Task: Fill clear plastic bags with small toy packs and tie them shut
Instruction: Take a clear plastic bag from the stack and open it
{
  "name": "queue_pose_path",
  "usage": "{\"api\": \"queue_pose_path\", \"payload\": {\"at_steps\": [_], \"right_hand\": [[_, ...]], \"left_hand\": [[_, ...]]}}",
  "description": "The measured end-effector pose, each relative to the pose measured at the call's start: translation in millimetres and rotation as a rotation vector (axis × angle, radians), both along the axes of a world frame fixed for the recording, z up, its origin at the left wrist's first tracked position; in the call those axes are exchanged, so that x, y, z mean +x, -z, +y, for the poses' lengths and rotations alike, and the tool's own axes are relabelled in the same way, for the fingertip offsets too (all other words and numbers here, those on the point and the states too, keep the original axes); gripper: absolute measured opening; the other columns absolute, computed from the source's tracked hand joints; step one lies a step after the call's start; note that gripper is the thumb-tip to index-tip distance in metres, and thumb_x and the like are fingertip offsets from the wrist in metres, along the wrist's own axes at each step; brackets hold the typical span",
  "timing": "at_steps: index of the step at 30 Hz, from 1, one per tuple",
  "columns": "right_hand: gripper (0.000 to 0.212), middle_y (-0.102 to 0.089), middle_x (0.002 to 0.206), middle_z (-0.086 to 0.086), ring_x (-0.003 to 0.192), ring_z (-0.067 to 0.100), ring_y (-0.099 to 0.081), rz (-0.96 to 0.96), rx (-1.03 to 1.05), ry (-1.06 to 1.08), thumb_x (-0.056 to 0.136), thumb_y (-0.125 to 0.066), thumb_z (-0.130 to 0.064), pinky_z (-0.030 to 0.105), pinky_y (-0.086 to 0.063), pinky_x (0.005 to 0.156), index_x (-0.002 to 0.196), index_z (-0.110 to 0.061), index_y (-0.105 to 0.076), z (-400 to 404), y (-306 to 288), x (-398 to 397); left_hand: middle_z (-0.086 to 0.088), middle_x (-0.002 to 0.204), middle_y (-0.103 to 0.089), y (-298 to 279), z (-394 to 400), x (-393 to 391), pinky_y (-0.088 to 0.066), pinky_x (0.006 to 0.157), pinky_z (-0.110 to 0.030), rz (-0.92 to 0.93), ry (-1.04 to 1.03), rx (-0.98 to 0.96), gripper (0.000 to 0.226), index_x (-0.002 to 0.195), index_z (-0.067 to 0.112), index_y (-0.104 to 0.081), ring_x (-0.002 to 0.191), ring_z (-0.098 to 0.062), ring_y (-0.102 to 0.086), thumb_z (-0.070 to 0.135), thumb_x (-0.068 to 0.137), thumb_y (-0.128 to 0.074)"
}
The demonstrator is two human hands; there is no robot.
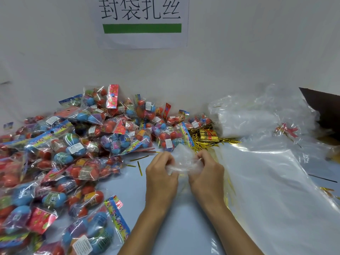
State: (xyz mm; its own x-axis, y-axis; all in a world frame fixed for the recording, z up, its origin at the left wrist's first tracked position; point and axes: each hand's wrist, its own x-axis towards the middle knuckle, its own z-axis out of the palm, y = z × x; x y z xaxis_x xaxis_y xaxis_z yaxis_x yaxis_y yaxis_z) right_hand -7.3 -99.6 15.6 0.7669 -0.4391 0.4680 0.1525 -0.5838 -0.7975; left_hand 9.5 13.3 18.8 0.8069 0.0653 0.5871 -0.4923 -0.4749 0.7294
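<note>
One clear plastic bag [182, 162], crumpled and empty, is held above the middle of the surface [134, 186], pinched between the left hand [161, 174] and the right hand [205, 172]. Small toy packs [77, 144], clear sleeves of red, blue and purple egg shapes with coloured header cards, lie heaped across the surface's left half to its back edge. Flat clear bags [272, 181] are stacked along the right side, with gold twist ties [207, 137] bundled and scattered just behind the hands.
</note>
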Motion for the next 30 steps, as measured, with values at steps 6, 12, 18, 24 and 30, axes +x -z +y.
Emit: {"api": "queue_pose_path", "payload": {"at_steps": [6,12,18,24,30], "right_hand": [[0.035,-0.054,0.06,-0.006,0.058,0.014,-0.052,-0.006,0.163,0.212,0.061,-0.056,0.012,0.035,-0.04,0.052,0.075,-0.021,-0.055,-7.9,-1.8,1.0],[0.039,-0.062,0.088,-0.007,0.08,0.012,-0.058,-0.006,0.098,0.053,0.071,-0.07,0.001,0.033,-0.048,0.071,0.092,-0.03,-0.059,-5.9,-2.0,3.1],[0.035,-0.051,0.058,-0.007,0.059,0.027,-0.047,-0.011,-0.1,0.025,0.074,-0.073,0.0,0.042,-0.043,0.053,0.069,-0.026,-0.051,2.2,0.0,-2.4],[0.031,-0.054,0.058,-0.008,0.056,0.029,-0.049,-0.017,-0.012,0.231,0.066,-0.058,0.007,0.039,-0.041,0.05,0.075,-0.022,-0.052,-2.6,-1.4,-2.4],[0.031,-0.056,0.083,-0.007,0.076,0.019,-0.055,-0.019,-0.072,0.071,0.071,-0.072,-0.002,0.038,-0.047,0.064,0.085,-0.025,-0.056,1.8,-3.1,-3.3]], "left_hand": [[0.003,0.066,-0.04,-4.0,5.0,-3.0,-0.03,0.057,-0.021,-0.034,-0.288,-0.101,0.042,0.069,0.015,-0.043,0.062,-0.016,-0.031,-0.025,0.055,-0.045],[0.001,0.104,-0.055,-6.6,13.6,1.9,-0.047,0.084,-0.028,-0.005,-0.189,0.008,0.043,0.104,0.015,-0.06,0.097,-0.019,-0.054,-0.009,0.07,-0.069],[-0.001,0.068,-0.056,-6.3,10.3,-5.9,-0.04,0.059,-0.035,-0.024,-0.152,0.347,0.035,0.074,0.015,-0.058,0.068,-0.03,-0.054,-0.012,0.053,-0.066],[-0.003,0.064,-0.046,-11.4,13.3,-6.1,-0.034,0.048,-0.038,-0.053,-0.359,0.166,0.036,0.068,0.012,-0.046,0.059,-0.031,-0.044,-0.02,0.055,-0.055],[0.001,0.097,-0.052,-9.5,16.6,-2.3,-0.05,0.065,-0.041,-0.035,-0.193,0.181,0.036,0.093,0.014,-0.061,0.089,-0.027,-0.055,-0.011,0.068,-0.069]]}}
